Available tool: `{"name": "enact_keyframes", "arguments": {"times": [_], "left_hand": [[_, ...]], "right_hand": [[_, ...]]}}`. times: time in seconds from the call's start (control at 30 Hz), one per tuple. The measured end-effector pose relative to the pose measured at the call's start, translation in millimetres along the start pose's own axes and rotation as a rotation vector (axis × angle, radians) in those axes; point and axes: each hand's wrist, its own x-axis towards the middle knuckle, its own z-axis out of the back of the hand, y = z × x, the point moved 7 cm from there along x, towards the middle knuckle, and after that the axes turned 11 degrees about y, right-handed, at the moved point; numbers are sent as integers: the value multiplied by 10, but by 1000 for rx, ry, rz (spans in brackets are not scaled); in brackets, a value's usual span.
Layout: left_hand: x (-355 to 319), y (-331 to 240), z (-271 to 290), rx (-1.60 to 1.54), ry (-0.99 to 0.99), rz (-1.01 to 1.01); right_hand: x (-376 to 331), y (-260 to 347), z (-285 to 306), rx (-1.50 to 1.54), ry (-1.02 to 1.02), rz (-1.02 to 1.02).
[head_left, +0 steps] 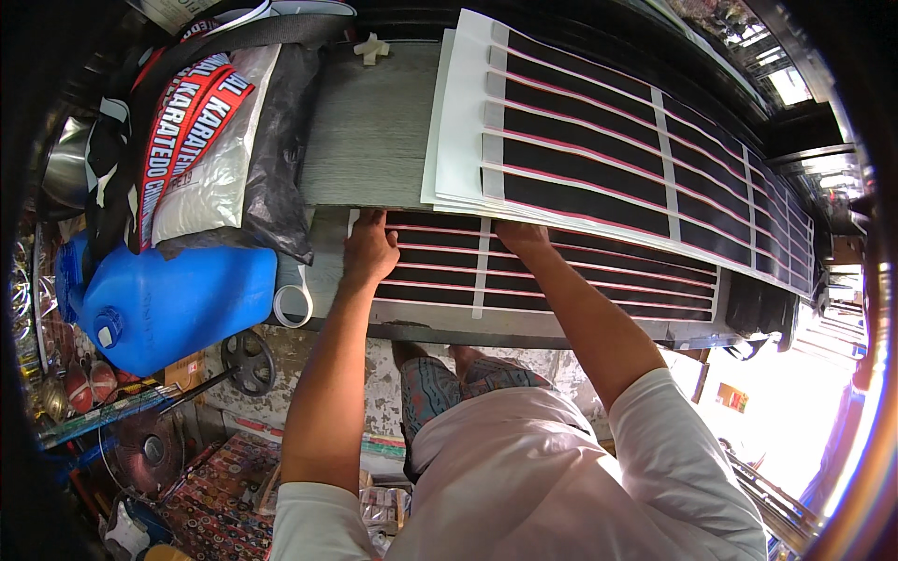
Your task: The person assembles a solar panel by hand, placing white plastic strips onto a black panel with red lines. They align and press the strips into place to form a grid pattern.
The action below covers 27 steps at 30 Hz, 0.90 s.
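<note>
A long black printed sheet (435, 271) with white and red lines lies on the grey lower surface in front of me. My left hand (371, 249) rests at its left end, thumb apart from the fingers, with the fingertips at the edge of the raised grey board. My right hand (522, 237) reaches onto the sheet further right, and its fingers are mostly hidden under the overhanging upper sheets. Above, a stack of similar black-and-white sheets (580, 122) lies on the raised board, its white left margins slightly fanned.
A grey raised board (374, 131) carries a white cross-shaped piece (371, 50) and a printed plastic bag (210, 140). Left are a blue jerrycan (187, 304), a white tape roll (293, 305) and a dark handwheel (249, 363). A fan (150, 449) stands lower left.
</note>
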Motion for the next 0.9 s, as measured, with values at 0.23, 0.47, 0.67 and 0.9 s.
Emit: {"name": "enact_keyframes", "arguments": {"times": [0.23,0.47,0.67,0.9], "left_hand": [[17,-16,-19,13,-16,-11],[45,12,-52,7,-11,-45],[8,25,-102,34,18,29],[-219,-522,-85,250,-261,-46]], "right_hand": [[-65,-102,27,33,-3,-53],[-119,-248,-87,-164,-116,106],[-401,-274,64,-77,-275,123],[-627,-118,162,121,-213,137]]}}
